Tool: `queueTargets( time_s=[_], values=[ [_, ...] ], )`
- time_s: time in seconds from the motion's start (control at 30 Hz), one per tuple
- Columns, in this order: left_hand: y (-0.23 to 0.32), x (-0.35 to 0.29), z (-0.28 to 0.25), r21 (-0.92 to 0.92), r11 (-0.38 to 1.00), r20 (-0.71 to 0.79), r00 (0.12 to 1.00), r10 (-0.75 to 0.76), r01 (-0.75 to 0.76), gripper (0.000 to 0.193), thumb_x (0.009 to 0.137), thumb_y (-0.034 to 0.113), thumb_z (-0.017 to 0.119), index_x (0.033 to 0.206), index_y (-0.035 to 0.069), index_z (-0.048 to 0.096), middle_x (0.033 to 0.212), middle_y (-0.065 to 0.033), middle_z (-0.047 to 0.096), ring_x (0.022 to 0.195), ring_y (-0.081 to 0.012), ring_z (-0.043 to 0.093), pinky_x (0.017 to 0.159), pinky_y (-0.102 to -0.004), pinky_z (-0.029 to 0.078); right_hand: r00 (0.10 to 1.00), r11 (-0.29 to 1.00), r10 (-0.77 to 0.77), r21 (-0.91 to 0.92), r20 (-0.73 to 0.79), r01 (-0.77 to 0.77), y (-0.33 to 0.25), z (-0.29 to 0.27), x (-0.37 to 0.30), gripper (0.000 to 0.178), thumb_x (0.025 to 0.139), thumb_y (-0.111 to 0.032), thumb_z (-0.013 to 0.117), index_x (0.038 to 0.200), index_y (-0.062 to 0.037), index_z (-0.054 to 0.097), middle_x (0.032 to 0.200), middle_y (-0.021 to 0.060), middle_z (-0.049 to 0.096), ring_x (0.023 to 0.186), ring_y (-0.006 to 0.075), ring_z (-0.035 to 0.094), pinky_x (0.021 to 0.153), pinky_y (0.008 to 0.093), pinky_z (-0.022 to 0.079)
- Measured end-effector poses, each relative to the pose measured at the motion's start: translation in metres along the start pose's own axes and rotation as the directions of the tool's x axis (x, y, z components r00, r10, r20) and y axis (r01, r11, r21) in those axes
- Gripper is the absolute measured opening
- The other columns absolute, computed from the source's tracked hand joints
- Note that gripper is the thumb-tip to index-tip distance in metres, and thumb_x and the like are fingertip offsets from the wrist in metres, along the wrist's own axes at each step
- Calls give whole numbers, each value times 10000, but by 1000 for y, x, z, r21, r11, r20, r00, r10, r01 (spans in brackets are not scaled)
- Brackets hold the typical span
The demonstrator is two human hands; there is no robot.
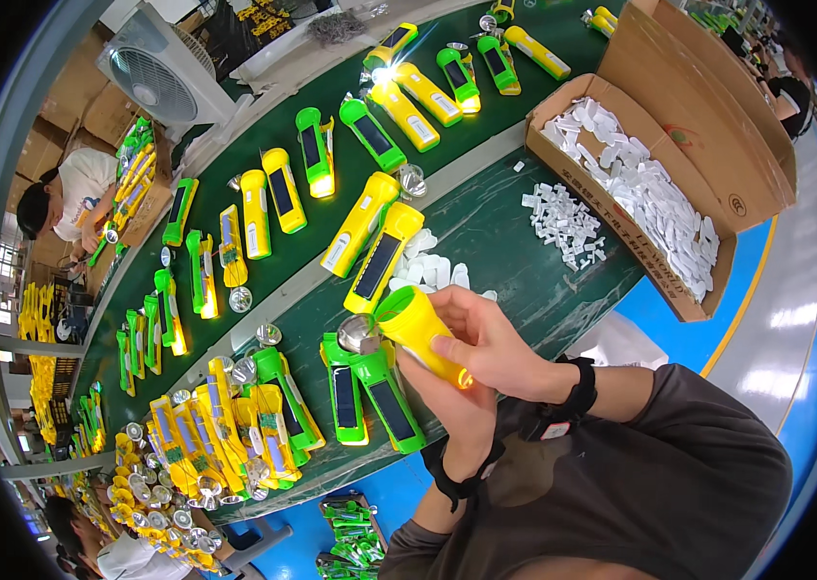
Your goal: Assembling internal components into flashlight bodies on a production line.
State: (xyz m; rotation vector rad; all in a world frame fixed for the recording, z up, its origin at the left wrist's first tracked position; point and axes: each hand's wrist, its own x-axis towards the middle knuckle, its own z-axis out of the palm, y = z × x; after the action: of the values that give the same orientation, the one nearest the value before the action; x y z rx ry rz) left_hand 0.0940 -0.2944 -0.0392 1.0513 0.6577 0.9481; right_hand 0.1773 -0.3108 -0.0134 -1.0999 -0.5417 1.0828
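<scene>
A yellow flashlight body is held in both my hands, its green-lined open end up and to the left, a lit spot at its lower end. My left hand grips it from below, and my right hand closes round its upper side. Beside the open end is a silver reflector; whether it is wired to this flashlight I cannot tell. Two green flashlights with dark panels, one of them the nearer green flashlight, lie left of my hands. Beyond them rest a yellow flashlight and loose white oval pieces.
A cardboard box of white plastic pieces stands at the right, beside a pile of small white parts. Flashlights line the green conveyor belt. Opened yellow flashlights heap at the left. Co-workers sit farther left, near a fan.
</scene>
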Motion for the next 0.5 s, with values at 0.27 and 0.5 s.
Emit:
queueTargets(
  time_s=[0.27,0.5],
  values=[
    [10,-1,0,349,926,115,987,109,-143,831,809,71,662,1434,-13,121,1380,-173,335,1271,-271,390,1034,-386,342,998,997,-57,56,11,57,-6,3,-12,538,906,-85,591,1376,52,368,1285,114,531,1166,157,512,997,307,409],
    [5,-2,-8,465,873,109,988,113,-151,801,801,27,655,1429,-11,159,1371,-168,357,1246,-250,414,1023,-373,355,995,994,-98,55,29,96,-8,-11,-9,477,931,-75,544,1364,47,384,1274,100,531,1143,139,511,963,285,425]
  ],
)
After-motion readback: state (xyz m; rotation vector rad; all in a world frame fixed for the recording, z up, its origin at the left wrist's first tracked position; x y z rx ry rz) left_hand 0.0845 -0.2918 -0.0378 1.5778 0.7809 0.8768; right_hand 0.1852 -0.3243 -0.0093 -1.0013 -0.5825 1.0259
